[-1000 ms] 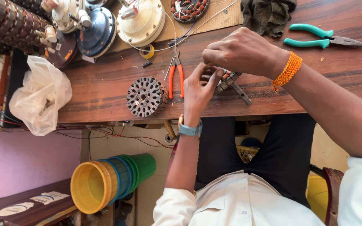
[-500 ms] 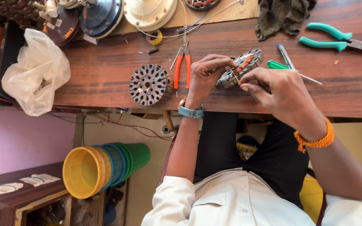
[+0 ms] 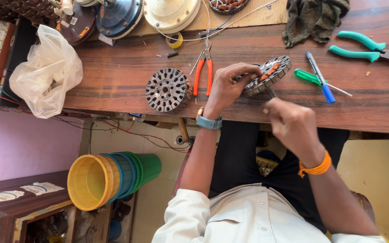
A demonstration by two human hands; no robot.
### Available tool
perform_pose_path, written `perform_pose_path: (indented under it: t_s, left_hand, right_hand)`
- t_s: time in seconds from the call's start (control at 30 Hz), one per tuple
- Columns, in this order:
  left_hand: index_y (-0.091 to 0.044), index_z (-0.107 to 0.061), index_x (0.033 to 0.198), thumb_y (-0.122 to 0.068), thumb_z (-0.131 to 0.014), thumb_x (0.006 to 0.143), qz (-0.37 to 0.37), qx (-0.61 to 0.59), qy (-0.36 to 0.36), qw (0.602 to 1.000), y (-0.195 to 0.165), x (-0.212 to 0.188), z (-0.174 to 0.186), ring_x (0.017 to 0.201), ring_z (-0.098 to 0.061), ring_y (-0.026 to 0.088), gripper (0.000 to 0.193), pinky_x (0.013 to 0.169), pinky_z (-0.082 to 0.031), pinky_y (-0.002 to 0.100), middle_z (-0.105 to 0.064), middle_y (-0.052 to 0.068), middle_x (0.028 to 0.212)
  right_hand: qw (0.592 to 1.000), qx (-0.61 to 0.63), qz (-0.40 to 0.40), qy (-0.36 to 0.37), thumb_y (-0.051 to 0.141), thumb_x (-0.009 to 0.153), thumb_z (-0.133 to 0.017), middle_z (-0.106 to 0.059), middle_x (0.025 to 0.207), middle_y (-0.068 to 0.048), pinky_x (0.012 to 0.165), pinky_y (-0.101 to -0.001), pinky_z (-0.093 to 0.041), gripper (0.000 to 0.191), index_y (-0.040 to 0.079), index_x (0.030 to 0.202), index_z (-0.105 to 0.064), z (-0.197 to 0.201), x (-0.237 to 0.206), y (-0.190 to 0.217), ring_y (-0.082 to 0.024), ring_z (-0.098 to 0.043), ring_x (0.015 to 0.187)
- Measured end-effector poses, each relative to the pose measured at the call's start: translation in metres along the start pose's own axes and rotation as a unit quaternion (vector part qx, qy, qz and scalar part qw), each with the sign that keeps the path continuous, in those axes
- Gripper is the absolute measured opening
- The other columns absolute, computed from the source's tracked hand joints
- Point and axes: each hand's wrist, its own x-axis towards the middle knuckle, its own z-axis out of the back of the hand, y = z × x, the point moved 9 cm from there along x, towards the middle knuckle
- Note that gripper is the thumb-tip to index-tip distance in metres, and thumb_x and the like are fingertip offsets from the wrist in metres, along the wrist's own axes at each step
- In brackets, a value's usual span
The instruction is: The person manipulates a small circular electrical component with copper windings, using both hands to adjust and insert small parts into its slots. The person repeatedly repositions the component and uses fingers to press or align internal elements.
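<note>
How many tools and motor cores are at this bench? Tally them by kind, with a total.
Pliers: 2 (orange-handled pliers, teal-handled pliers)
Screwdrivers: 2 (green screwdriver, blue screwdriver)
Stator cores: 2 (bare core, wound core in left hand)
Thin tool in right hand: 1
Total: 7

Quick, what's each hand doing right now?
Left hand: closed on the wound stator, tilting it on the wooden bench.
Right hand: closed on a thin tool whose tip meets the stator.

Bare stator (image 3: pixel 168 89) left of pliers (image 3: pixel 202 71), on workbench (image 3: pixel 113 76)
</note>
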Motion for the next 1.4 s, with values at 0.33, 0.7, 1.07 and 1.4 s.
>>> perform_pose_path:
  t_s: [0.33,0.7,1.07,1.4]
  left_hand:
    - [-0.024,-0.07,0.13,-0.023,-0.084,0.083,-0.128,0.236,-0.097,0.958,-0.059,-0.027,-0.017,0.095,-0.065,0.024,0.05,0.09,-0.057,0.035,-0.074,-0.002,0.121]
    - [-0.017,-0.066,0.125,-0.021,-0.087,0.084,-0.173,0.238,-0.064,0.954,-0.019,-0.027,0.012,0.101,-0.072,0.02,0.046,0.088,-0.058,0.035,-0.075,0.001,0.111]
    - [-0.015,-0.064,0.126,-0.021,-0.085,0.086,-0.166,0.246,-0.111,0.948,-0.025,-0.038,0.01,0.105,-0.072,0.026,0.046,0.091,-0.056,0.038,-0.073,0.006,0.115]
    - [-0.019,-0.065,0.134,-0.022,-0.084,0.086,-0.17,0.259,-0.123,0.943,-0.023,-0.043,0.004,0.108,-0.072,0.02,0.051,0.092,-0.057,0.034,-0.073,0.0,0.123]
  right_hand:
    - [0.996,0.054,-0.053,-0.055,-0.004,0.091,-0.067,-0.075,0.09,-0.011,0.064,-0.0298,-0.054,0.014,0.003,0.102,-0.074,0.009,-0.035,-0.039,-0.019,-0.072,0.072]
    - [0.997,0.057,0.024,-0.054,0.001,0.097,-0.08,-0.068,0.076,-0.008,0.06,-0.0267,-0.044,0.006,0.002,0.1,-0.075,0.05,0.016,-0.007,-0.011,-0.061,0.063]
    - [0.98,0.0,0.2,0.0,0.003,0.107,-0.075,-0.07,0.082,-0.008,0.061,-0.0243,-0.048,0.006,0.002,0.102,-0.071,0.031,0.094,0.027,-0.012,-0.066,0.069]
    - [0.983,-0.025,0.178,0.03,0.004,0.105,-0.077,-0.066,0.077,-0.008,0.052,-0.0268,-0.041,0.005,0.002,0.105,-0.073,0.041,0.079,0.029,-0.012,-0.059,0.056]
